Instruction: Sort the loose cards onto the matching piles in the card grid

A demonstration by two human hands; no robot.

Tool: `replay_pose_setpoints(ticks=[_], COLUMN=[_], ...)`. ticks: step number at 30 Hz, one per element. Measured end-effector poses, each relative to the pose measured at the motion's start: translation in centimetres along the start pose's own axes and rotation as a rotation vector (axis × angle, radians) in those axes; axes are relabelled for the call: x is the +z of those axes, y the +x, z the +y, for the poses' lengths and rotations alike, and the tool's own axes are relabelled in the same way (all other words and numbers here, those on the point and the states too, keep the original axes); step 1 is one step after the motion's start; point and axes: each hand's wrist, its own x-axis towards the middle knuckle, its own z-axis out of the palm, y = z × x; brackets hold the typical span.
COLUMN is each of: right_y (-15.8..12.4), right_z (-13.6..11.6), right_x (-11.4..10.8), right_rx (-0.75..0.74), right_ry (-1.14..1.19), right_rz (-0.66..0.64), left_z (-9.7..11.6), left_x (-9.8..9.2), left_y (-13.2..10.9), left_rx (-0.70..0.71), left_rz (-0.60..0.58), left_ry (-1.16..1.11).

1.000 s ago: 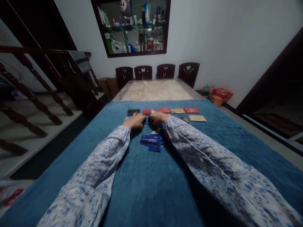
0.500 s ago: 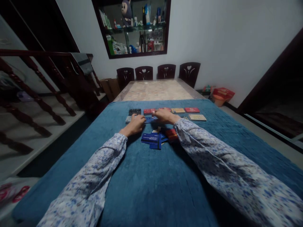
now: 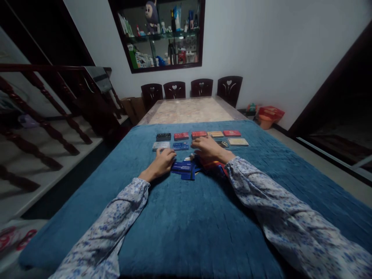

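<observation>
On the blue cloth lie two rows of card stacks: a black stack (image 3: 163,136), red stacks (image 3: 181,136) and a tan stack (image 3: 215,134) behind, a pale stack (image 3: 161,145), a blue stack (image 3: 180,146) and a cream stack (image 3: 238,142) in front. Nearer me is a loose pile of blue cards (image 3: 183,167), with red and orange ones to its right. My left hand (image 3: 162,162) rests at the pile's left edge, fingers bent and apart, holding nothing visible. Above the pile's right part is my right hand (image 3: 210,149), fingers spread and partly hiding the cards beneath.
Beyond the blue cloth (image 3: 174,217) the marble tabletop (image 3: 192,110) continues to several dark chairs (image 3: 201,88). A wooden railing (image 3: 43,69) runs along the left. An orange bin (image 3: 265,122) stands on the floor at the right.
Both hands have moved back from the blue stack and apart, my left toward me and left, my right to the right over the pile. The blue stack is now uncovered.
</observation>
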Motion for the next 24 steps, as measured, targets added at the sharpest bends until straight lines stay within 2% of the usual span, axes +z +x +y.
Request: replay_pose_setpoints(ticks=[7,12,24], right_y=[-1.5,-2.0,-2.3], right_z=[-2.0,-3.2,-5.4], right_x=[0.4,0.5,0.5], right_rx=[-0.068,-0.133,-0.215], right_ry=[0.042,0.058,0.052], right_rz=[0.039,0.032,-0.094], left_z=[0.2,0.0,0.6], left_x=[0.1,0.2,-0.7], left_y=[-1.3,-1.9,-2.9], left_rx=[-0.001,0.071,0.119], left_rz=[0.024,0.036,-0.084], left_ry=[-0.044,-0.112,-0.230])
